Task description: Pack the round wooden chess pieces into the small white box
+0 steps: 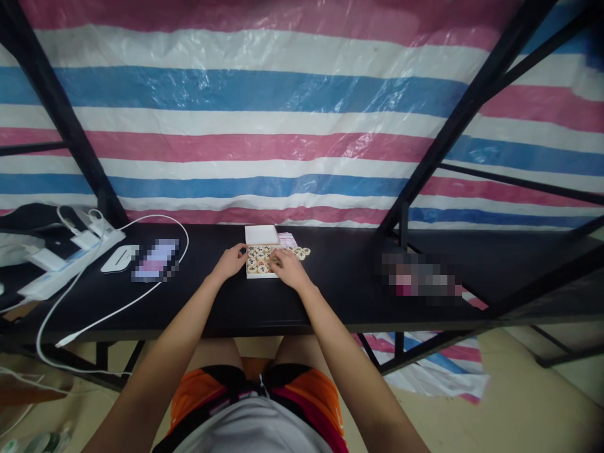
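A small white box (250,273) of round wooden game pieces sits on the black table (330,296) in front of me. Its white lid (262,234) lies just behind it. My left hand (232,259) rests against the box's left edge, fingers curled on it. My right hand (287,267) is over the box's right side, fingers pinched on a piece I cannot make out. Several loose wooden pieces (301,252) lie to the right of the box, beside a pink-printed sheet (287,238).
At the left of the table lie a white power strip with chargers (70,255), a white mouse (119,258), a blurred phone (155,259) and a white cable (113,311). A blurred object (419,277) lies right. Black frame bars (453,119) cross before a striped tarp.
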A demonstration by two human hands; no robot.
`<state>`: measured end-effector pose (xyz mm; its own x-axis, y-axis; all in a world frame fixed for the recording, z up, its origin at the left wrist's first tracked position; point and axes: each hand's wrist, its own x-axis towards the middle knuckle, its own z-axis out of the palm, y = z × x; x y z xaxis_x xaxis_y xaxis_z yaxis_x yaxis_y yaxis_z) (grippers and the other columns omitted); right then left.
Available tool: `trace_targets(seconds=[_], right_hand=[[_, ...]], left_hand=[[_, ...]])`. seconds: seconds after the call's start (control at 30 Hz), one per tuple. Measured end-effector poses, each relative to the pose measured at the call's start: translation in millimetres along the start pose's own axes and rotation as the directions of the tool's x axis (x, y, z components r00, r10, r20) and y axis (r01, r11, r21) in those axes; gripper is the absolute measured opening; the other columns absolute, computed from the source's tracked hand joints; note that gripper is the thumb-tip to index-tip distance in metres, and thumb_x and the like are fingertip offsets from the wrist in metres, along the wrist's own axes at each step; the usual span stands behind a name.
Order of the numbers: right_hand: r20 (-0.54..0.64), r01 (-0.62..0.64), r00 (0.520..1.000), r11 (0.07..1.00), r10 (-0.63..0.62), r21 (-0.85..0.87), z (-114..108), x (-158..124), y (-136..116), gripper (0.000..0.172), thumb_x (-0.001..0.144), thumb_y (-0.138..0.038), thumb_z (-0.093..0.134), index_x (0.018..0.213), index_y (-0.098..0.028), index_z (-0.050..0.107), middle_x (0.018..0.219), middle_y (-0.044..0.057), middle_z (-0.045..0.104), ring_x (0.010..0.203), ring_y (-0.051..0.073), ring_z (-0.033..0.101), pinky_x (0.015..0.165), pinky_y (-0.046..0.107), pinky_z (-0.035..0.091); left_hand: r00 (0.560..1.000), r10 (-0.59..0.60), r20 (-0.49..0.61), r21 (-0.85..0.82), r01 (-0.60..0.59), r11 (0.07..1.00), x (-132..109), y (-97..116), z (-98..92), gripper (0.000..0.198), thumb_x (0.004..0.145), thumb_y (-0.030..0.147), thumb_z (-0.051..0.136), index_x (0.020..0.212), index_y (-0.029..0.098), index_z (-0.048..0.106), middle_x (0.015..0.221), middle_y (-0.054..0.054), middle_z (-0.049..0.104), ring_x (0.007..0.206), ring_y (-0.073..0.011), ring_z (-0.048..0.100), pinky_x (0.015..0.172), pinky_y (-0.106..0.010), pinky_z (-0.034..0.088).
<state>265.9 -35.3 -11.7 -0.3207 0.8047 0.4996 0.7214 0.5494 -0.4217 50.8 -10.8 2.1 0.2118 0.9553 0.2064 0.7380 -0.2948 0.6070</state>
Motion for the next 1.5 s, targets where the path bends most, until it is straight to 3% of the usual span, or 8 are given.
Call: trace_targets(seconds=[0.23, 0.4, 0.47, 0.6, 0.7, 1.33, 1.4, 1.5], right_hand=[[-0.063, -0.052, 0.996, 0.989, 0.061, 0.139, 4, 3, 6, 0.012, 0.079, -0.027, 0.058, 0.088, -0.02, 0.061, 0.087, 0.004, 0.063, 0.086, 0.019, 0.055, 0.081, 0.032, 0.042], [-0.19, -0.199, 0.951, 0.953, 0.244, 0.227, -7, 3, 17, 0.02, 0.078, -0.031, 0.056, 0.093, -0.019, 0.06, 0.092, 0.005, 0.064, 0.086, 0.019, 0.057, 0.081, 0.031, 0.043], [-0.281, -0.353, 0.878, 0.921, 0.387, 0.165, -17, -1, 24, 0.023, 0.078, -0.031, 0.055, 0.097, -0.018, 0.06, 0.094, 0.006, 0.062, 0.087, 0.019, 0.057, 0.081, 0.031, 0.043], [-0.416, -0.735, 0.613, 0.678, 0.672, 0.012, -36, -12, 37, 0.03, 0.079, -0.031, 0.052, 0.105, -0.017, 0.06, 0.101, 0.011, 0.06, 0.094, 0.024, 0.057, 0.081, 0.035, 0.043], [-0.368, -0.826, 0.544, 0.559, 0.754, -0.076, -42, -18, 42, 0.026, 0.08, -0.029, 0.052, 0.101, -0.017, 0.063, 0.104, 0.014, 0.059, 0.097, 0.027, 0.057, 0.081, 0.039, 0.043], [-0.28, -0.78, 0.626, 0.591, 0.728, -0.209, -41, -16, 30, 0.025, 0.084, -0.018, 0.043, 0.095, -0.019, 0.065, 0.096, 0.012, 0.062, 0.092, 0.026, 0.059, 0.077, 0.038, 0.043], [-0.321, -0.744, 0.662, 0.645, 0.678, -0.173, -39, -14, 31, 0.025, 0.083, -0.016, 0.043, 0.095, -0.019, 0.065, 0.098, 0.011, 0.061, 0.091, 0.025, 0.058, 0.077, 0.037, 0.043], [-0.314, -0.537, 0.816, 0.838, 0.486, -0.097, -31, -9, 26, 0.023, 0.082, -0.016, 0.044, 0.094, -0.018, 0.064, 0.096, 0.01, 0.061, 0.091, 0.022, 0.056, 0.08, 0.033, 0.043]], left_hand=[[1.0, -0.013, 0.0, -0.011, 0.013, 1.0, 1, -1, 1.1, 0.033, 0.083, 0.033, 0.049, 0.112, 0.019, 0.06, 0.069, -0.001, 0.065, 0.065, -0.016, 0.059, 0.061, -0.024, 0.038], [1.0, -0.01, 0.001, -0.009, 0.01, 1.0, 1, -1, 0.4, 0.033, 0.083, 0.031, 0.05, 0.113, 0.019, 0.06, 0.072, -0.002, 0.067, 0.07, -0.017, 0.061, 0.068, -0.025, 0.041], [1.0, -0.012, 0.004, -0.009, 0.012, 1.0, 0, 0, -0.3, 0.034, 0.083, 0.03, 0.05, 0.113, 0.019, 0.06, 0.073, -0.002, 0.068, 0.071, -0.0173, 0.062, 0.07, -0.026, 0.042], [1.0, -0.019, 0.013, -0.011, 0.02, 1.0, -1, 0, -1.6, 0.034, 0.083, 0.031, 0.049, 0.113, 0.019, 0.06, 0.074, -0.002, 0.068, 0.072, -0.0175, 0.062, 0.071, -0.026, 0.042], [1.0, -0.013, 0.018, -0.004, 0.013, 1.0, 0, 0, -1.6, 0.034, 0.083, 0.032, 0.049, 0.113, 0.019, 0.06, 0.075, -0.002, 0.067, 0.072, -0.0176, 0.062, 0.071, -0.026, 0.042], [1.0, -0.02, 0.01, -0.015, 0.02, 1.0, 0, 0, -0.6, 0.033, 0.083, 0.032, 0.049, 0.112, 0.02, 0.06, 0.073, -0.001, 0.067, 0.069, -0.0166, 0.061, 0.067, -0.025, 0.041], [1.0, -0.016, 0.011, -0.017, 0.016, 1.0, 0, 0, -0.1, 0.033, 0.084, 0.033, 0.049, 0.112, 0.02, 0.06, 0.072, -0.001, 0.066, 0.068, -0.0165, 0.061, 0.066, -0.025, 0.041], [1.0, -0.017, 0.008, -0.02, 0.017, 1.0, 0, -1, 0.8, 0.034, 0.083, 0.032, 0.049, 0.113, 0.02, 0.06, 0.073, -0.001, 0.067, 0.07, -0.0165, 0.061, 0.067, -0.025, 0.041]])
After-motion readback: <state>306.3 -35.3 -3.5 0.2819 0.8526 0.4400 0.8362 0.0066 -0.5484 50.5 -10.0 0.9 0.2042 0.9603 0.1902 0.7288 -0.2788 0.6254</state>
